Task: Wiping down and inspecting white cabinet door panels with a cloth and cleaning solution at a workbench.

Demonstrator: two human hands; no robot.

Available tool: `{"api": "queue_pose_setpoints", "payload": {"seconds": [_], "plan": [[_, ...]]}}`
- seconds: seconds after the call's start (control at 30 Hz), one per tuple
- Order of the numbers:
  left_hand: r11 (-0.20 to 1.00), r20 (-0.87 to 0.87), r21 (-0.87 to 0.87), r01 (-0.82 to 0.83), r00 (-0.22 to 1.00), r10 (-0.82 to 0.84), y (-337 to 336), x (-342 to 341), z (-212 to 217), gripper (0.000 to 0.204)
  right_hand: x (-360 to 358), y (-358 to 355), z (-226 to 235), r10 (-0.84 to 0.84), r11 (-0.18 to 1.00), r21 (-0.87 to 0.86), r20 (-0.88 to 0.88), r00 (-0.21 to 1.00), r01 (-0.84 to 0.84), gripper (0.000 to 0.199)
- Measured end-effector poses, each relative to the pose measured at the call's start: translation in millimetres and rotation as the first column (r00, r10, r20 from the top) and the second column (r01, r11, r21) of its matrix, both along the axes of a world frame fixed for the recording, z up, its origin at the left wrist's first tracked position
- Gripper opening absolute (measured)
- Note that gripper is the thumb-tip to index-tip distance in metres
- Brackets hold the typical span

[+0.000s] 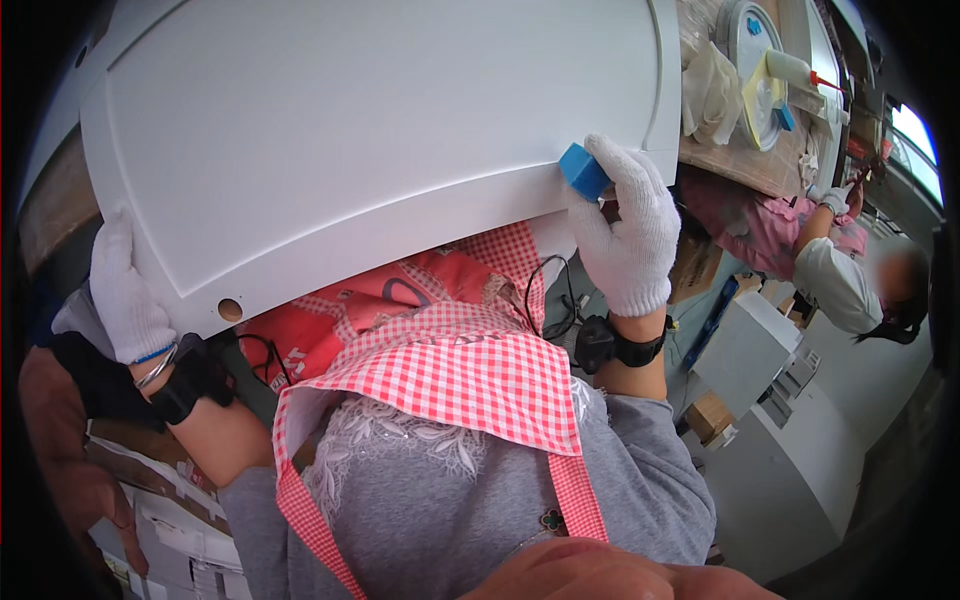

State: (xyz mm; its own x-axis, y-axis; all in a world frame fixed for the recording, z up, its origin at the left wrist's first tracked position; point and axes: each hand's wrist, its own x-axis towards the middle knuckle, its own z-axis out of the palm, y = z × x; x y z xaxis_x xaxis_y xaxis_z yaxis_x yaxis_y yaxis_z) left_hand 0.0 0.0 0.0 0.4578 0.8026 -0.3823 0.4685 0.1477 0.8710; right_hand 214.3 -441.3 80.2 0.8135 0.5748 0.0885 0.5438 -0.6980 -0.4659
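- The right hand [628, 235], in a white knitted glove, is closed around a small blue block [582, 172], pinching it between thumb and fingertips.
- That block sits at the fingertip end of the hand, on its left side, and meets the lower right part of a large white panel [390, 120] with a raised border and a recessed middle.
- The left hand [125, 290], gloved in the same white knit, lies along the panel's left edge near the lower corner (its thumb is hidden, so I cannot tell how tightly it grips).
- Near that corner, a round hole [230, 310] goes through the panel's border.
- Below the panel, the person wears a red-and-white checked cloth apron [440, 380] over a grey top.
- At the upper right, well apart from the right hand, a white bottle with a red nozzle [790, 68] lies across a round white lid [736, 45].
- Farther right, a co-worker in a white sleeve [835, 285] has a gloved hand raised.
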Motion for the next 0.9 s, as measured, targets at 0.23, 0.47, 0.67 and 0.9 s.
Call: {"api": "queue_pose_setpoints", "payload": {"seconds": [0.23, 0.47, 0.67, 0.9], "plan": [[0.998, -0.005, -0.024, -0.052, 0.999, 0.052, 2.3, 1.7, 7.5, 0.035, 0.1, 6.6, -0.6, 0.002, 1.000, -0.002, -0.018, 1.000, -0.002, 0.045], [0.998, -0.010, -0.017, -0.060, 0.998, 0.059, -3.9, 3.7, 2.7, 0.036, 1.4, 4.9, 3.0, 0.025, 0.998, -0.049, 0.010, 1.000, -0.024, 0.044], [0.999, -0.018, 0.022, -0.047, 0.999, 0.047, -3.9, 4.8, -0.1, 0.036, 0.3, 6.5, 2.3, 0.086, 0.996, -0.021, 0.042, 0.995, -0.085, 0.045], [0.998, -0.028, 0.045, -0.033, 0.999, 0.035, -2.9, 4.6, -0.1, 0.035, 2.5, 4.1, 2.8, 0.039, 0.999, 0.010, 0.000, 0.999, -0.039, 0.045]]}}
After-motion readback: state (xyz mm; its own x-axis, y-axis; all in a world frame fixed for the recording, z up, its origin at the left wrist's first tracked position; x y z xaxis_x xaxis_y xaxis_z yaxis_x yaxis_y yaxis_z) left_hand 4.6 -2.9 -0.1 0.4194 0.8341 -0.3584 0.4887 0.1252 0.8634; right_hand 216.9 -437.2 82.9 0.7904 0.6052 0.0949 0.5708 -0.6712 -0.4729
